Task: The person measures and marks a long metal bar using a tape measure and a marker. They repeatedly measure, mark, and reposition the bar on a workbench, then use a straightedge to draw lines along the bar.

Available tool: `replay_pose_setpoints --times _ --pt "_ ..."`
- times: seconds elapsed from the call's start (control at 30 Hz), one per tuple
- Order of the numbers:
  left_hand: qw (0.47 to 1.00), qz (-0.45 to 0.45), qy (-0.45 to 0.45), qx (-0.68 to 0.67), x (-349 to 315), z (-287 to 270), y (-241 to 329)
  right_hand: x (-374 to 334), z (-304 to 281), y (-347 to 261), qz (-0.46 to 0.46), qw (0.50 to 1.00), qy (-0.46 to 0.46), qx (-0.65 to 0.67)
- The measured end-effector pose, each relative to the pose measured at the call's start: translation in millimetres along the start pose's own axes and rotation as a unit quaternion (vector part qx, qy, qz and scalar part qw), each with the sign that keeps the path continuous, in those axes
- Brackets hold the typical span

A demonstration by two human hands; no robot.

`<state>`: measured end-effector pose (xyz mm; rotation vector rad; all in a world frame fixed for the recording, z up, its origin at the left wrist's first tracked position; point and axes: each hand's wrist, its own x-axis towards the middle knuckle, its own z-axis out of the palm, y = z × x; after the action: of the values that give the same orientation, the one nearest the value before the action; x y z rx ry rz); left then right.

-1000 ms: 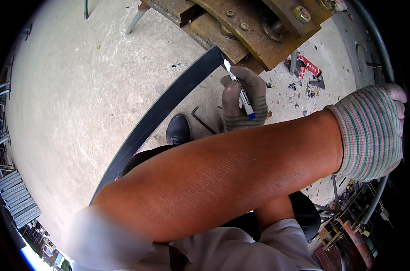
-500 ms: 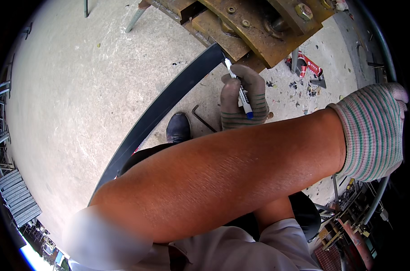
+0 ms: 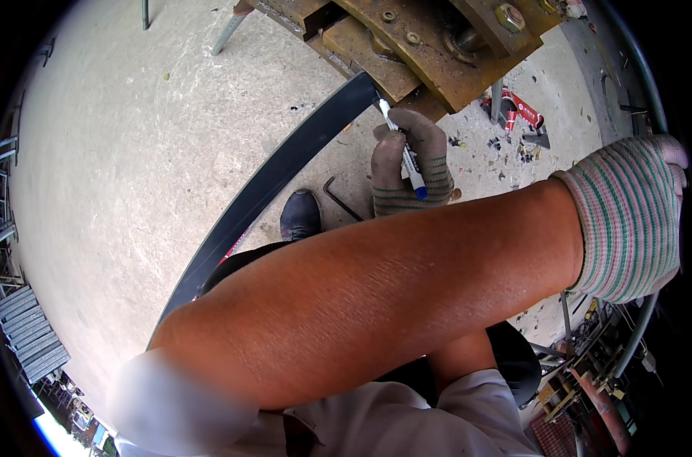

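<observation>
My right hand (image 3: 414,164), in a striped work glove with grey fingers, pinches a white marker pen (image 3: 407,156) with a blue end. The pen's upper tip is at the end of a long dark flat metal bar (image 3: 285,160), beside the brown steel machine (image 3: 414,61). From the lower left my bare left forearm crosses the view above my right arm. At the right rim my left hand (image 3: 628,221), also gloved, is closed around a grey pipe (image 3: 647,76); its fingertips are mostly hidden.
An L-shaped hex key (image 3: 342,199) lies on the concrete floor (image 3: 132,152) near my shoe (image 3: 301,215). Red packaging (image 3: 525,113) and dark scraps lie right of the machine. Stacked grey metal profiles (image 3: 32,333) stand at the left rim, and metal parts (image 3: 589,404) at the lower right.
</observation>
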<state>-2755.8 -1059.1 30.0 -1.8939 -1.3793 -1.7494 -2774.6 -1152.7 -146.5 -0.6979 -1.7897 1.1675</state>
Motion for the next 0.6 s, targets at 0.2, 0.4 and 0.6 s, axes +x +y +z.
replay_pose_setpoints --times 0.2,0.4,0.6 --pt "1.000 0.004 0.002 0.003 -1 -4 1 -9 -12 -38 0.168 0.985 0.027 0.024" --pt "1.000 -0.003 0.000 -0.018 -1 -7 2 -40 -72 -47 0.138 0.986 -0.073 -0.056" --pt "1.000 0.001 0.004 -0.025 5 -14 3 -47 -153 -91 -0.006 0.962 -0.159 -0.221"
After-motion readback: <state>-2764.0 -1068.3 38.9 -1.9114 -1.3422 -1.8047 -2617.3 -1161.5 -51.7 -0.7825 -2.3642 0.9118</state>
